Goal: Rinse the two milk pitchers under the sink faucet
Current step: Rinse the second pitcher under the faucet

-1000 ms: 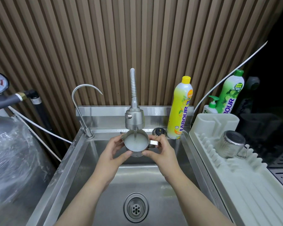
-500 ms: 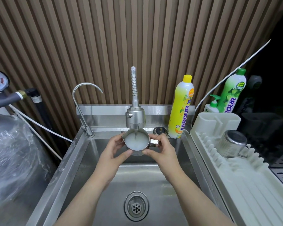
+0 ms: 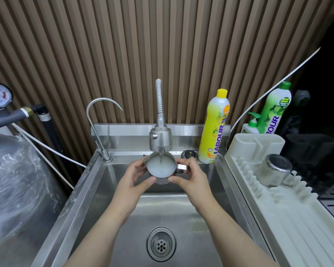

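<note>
A steel milk pitcher [image 3: 159, 167] sits upright under the sink faucet [image 3: 160, 140], and a thin stream of water runs into it. Cloudy white water fills it close to the rim. My left hand [image 3: 132, 182] wraps its left side and base. My right hand [image 3: 189, 179] holds its right side at the handle. A second steel milk pitcher [image 3: 274, 170] lies upside down on the white drying rack [image 3: 289, 212] to the right of the sink.
The steel sink [image 3: 162, 212] has a round drain [image 3: 161, 243] near its front. A thin curved tap [image 3: 99, 120] stands at the back left. A yellow detergent bottle [image 3: 214, 128] and a green one [image 3: 273, 110] stand at the back right. A wrapped tank [image 3: 14, 189] fills the left.
The pitcher and both hands stay in place under the running faucet; the cloudy water level looks slightly higher. The camera has shifted a little.
</note>
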